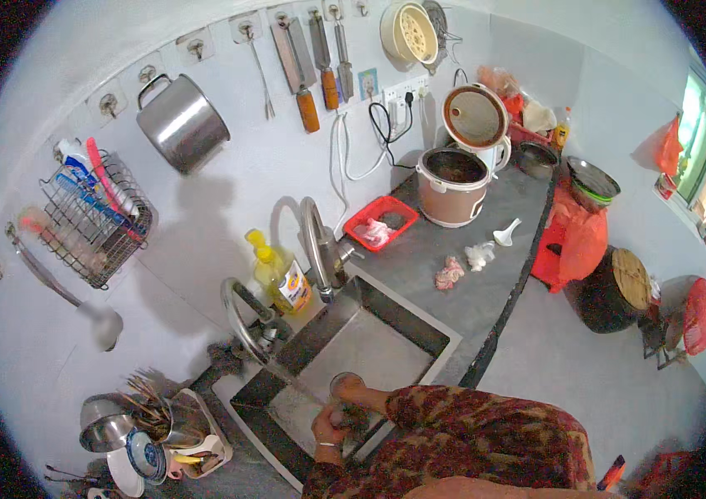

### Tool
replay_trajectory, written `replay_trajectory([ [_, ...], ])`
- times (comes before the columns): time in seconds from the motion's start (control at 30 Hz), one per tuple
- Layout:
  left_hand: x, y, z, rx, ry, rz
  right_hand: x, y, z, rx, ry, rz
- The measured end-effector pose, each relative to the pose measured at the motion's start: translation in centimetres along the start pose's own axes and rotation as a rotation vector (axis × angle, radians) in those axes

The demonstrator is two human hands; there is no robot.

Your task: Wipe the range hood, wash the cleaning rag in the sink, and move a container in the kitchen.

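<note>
Both my hands work low inside the dark two-part sink. My right hand is at a small round-rimmed vessel and seems to grip it; its fingers are partly hidden. Closer to me, my left hand, with a pale band at the wrist, touches a dark blurred object whose kind I cannot tell. From the curved left faucet, a stream of water runs down towards the hands. A second faucet stands behind the sink.
Yellow detergent bottles stand behind the sink. Along the right counter are a red basket, an open rice cooker, a white spoon and crumpled scraps. A metal bowl and utensils are at left. Knives hang above.
</note>
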State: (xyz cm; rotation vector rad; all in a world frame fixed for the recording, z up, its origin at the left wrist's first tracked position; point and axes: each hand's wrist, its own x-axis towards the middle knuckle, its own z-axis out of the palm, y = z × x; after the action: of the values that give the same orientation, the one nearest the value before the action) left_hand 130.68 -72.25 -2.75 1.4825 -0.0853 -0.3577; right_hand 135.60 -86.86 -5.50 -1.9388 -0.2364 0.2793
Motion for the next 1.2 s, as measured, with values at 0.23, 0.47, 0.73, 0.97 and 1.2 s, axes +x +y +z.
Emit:
replay_trajectory([
  [0.23, 5.7, -19.0, -6.4, 0.901, -0.085, 0.184, -1.2, -2.2, 6.6, -0.21, 0.026, -0.397],
  [0.47, 4.2, -2.8, 1.9, 1.437, -0.266, -0.278, 1.6, 4.4, 1.6, -0.663, -0.038, -0.112],
  [0.73, 0.9, -5.7, -1.4, 1.201, -0.109, 0.098, 0.4, 2.5, 4.4, -0.599, 0.019, 0.055],
  [0.97, 1.7, -1.3, 0.3, -0.581, 0.332, -0.646, 4.8, 3.4, 1.0, 0.026, -0.01, 0.41],
  [1.2, 1.3, 1.2, 1.2, -0.472, 0.203, -0.301, 0.5, 0.5, -2.7, 0.186, -0.063, 0.695],
])
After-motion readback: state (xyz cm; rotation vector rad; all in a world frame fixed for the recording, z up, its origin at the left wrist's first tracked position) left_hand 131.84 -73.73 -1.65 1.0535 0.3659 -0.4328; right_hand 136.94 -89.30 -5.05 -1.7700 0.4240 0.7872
